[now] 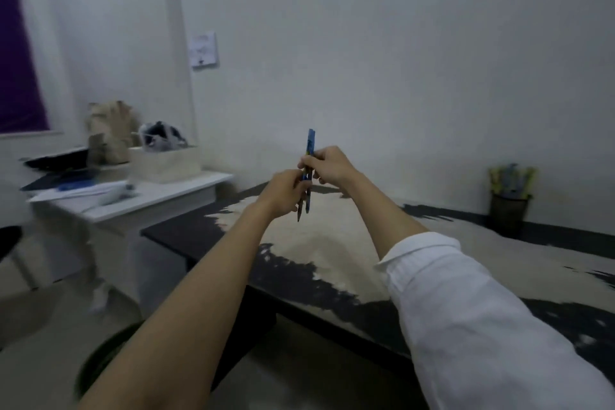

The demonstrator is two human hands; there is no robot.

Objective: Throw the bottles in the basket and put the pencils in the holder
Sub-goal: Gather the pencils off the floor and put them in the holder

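Both hands meet above the far edge of the worn black-and-beige table [332,243]. My left hand [284,193] and my right hand [329,165] together grip a small bunch of blue pencils [310,146], held upright with the tips pointing down. A dark mesh holder [509,213] with several pencils in it stands at the table's far right, well away from my hands. Part of a dark round basket rim [100,359] shows on the floor at lower left, under my left forearm. No bottle is in view.
A white side table [159,200] stands to the left with papers, a white box, a brown bag and a plastic bag on it. A white wall runs behind both tables. A dark chair edge [8,240] shows at far left.
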